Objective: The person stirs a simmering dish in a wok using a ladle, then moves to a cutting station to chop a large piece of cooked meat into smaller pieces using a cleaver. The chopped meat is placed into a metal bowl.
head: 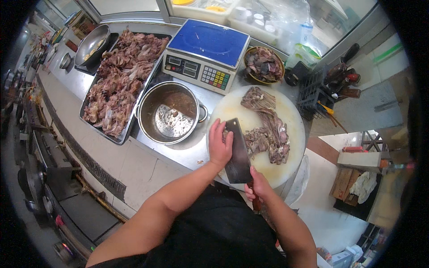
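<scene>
My right hand (259, 186) grips the brown wooden handle of a cleaver (238, 154). The broad dark blade points away from me over the round white chopping board (219, 102). My left hand (220, 145) is at the board's left edge, beside the blade, with thumb and fingers apart. A bit of meat shows between its fingers and the blade; whether the palm touches more is hidden. To the right of the blade lie chopped pieces of dark cooked meat (257, 140). A long uncut strip of meat (276, 125) runs from the board's far side towards me.
Left of the board stands a two-handled steel pot (167, 112) with some liquid. Beyond it are a tray of cooked meat (117, 80) and a digital scale (207, 50). A bowl of meat (264, 65) sits behind the board. A black knife rack (311, 92) stands at right.
</scene>
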The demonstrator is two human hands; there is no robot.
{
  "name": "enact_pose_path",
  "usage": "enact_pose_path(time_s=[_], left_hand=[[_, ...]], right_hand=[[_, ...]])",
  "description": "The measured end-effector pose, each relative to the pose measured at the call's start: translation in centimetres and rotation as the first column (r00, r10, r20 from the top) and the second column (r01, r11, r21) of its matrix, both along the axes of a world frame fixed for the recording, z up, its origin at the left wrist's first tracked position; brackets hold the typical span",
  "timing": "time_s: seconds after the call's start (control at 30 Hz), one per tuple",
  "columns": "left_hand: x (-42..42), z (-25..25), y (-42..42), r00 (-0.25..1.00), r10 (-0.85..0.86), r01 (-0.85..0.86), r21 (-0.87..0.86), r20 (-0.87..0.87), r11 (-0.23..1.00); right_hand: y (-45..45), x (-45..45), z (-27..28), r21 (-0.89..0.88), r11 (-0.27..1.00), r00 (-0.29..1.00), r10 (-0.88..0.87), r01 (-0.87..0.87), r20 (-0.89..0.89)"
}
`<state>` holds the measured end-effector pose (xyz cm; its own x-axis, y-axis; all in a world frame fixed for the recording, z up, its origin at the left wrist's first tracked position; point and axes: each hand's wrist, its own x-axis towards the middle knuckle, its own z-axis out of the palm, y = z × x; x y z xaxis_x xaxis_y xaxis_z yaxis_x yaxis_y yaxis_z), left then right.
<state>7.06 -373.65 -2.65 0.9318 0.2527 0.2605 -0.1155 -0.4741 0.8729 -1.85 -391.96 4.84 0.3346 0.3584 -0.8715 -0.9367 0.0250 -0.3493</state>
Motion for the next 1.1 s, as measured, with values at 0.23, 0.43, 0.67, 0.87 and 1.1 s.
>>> enact_pose_path(time_s=[0.23, 0.43, 0.67, 0.87, 1.1], left_hand=[[8.3, 4.0, 11.3, 0.913, 0.397, -0.335, -0.731, -0.095, 0.595], [9.8, 2.6, 21.9, 0.869, 0.096, -0.487, -0.803, -0.485, 0.343], [9.0, 4.5, 21.9, 0.910, 0.162, -0.407, -0.750, -0.381, 0.522], [4.4, 7.9, 10.1, 0.974, -0.162, 0.150, -0.083, -0.160, 0.985], [3.1, 1.3, 1.1, 0.683, -0.726, 0.665, 0.482, -0.085, 0.570]], right_hand=[[4.7, 3.2, 5.2, -0.096, 0.980, 0.895, 0.197, -0.173, 0.400], [2.3, 1.6, 5.3, -0.444, 0.871, 0.746, 0.438, -0.212, 0.502], [-3.6, -3.1, 4.8, -0.627, 0.755, 0.728, 0.539, -0.194, 0.424], [-6.4, -7.0, 5.3, -0.655, 0.722, 0.796, 0.523, -0.224, 0.305], [-9.2, -9.8, 6.0, -0.709, 0.675, 0.797, 0.534, -0.201, 0.282]])
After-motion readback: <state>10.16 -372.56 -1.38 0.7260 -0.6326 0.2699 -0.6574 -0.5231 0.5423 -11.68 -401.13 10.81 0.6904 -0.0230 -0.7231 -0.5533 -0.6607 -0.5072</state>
